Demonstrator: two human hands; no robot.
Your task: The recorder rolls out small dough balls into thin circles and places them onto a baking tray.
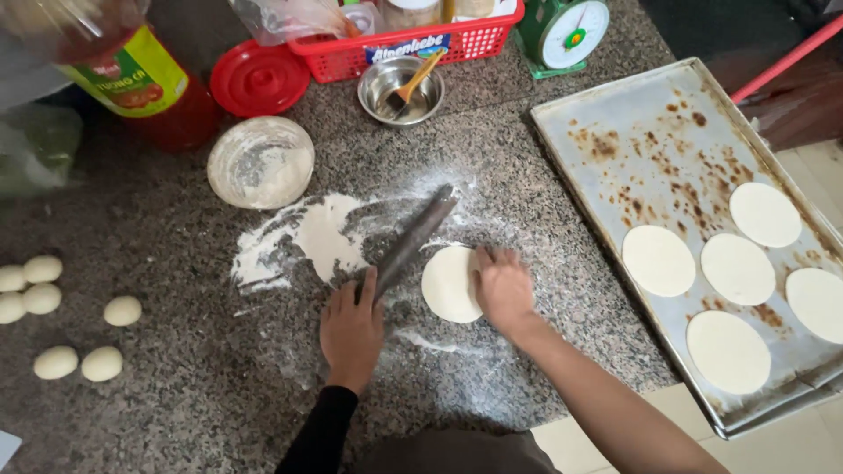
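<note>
Rolling out a dough round on a floured granite counter.

The left hand closes around the near end of a dark rolling pin, which lies aslant across the flour patch in the middle of the counter. The right hand lies flat, fingers spread, gripping nothing, pressing on the dough round just beside the pin. That round looks soft, thin and easily stretched — I'd judge it best lifted from under its edge with flat fingers. Dough balls wait by the left edge; five finished rounds lie on a scorched baking tray at the right edge. Along the far edge: a floury bowl, a red lid, a steel bowl, a red basket with a blue-and-white label, a green scale — and a bottle with a yellow-green label in the far left corner.
</note>
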